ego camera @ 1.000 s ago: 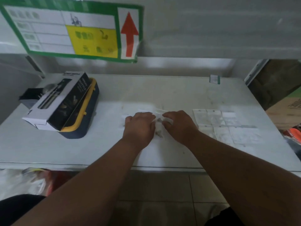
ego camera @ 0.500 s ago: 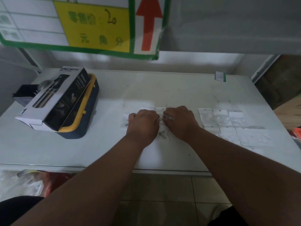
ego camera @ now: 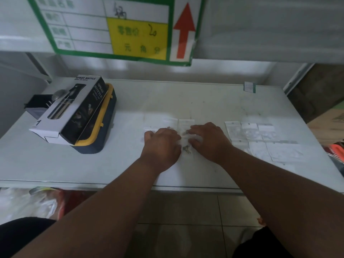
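Observation:
Several small clear plastic bags (ego camera: 183, 123) lie on the white table (ego camera: 111, 164), and some hold small metal parts. My left hand (ego camera: 161, 144) and my right hand (ego camera: 208, 140) sit knuckles-up close together over them. Their fingers are curled down, pinching one small bag between them, and the fingertips are mostly hidden. A loose small metal part (ego camera: 186, 148) lies between the two wrists. Another metal bit shows at my right fingertips.
A row of flat clear bags (ego camera: 260, 140) is laid out to the right. At the left, a black-and-white spray bottle box (ego camera: 74, 110) lies on a navy and yellow case (ego camera: 104, 131). A green-framed price sign (ego camera: 119, 28) hangs overhead. The table edge is near me.
My hands have drawn closer together over the same bags. The view has shifted nearer to the table and the sign.

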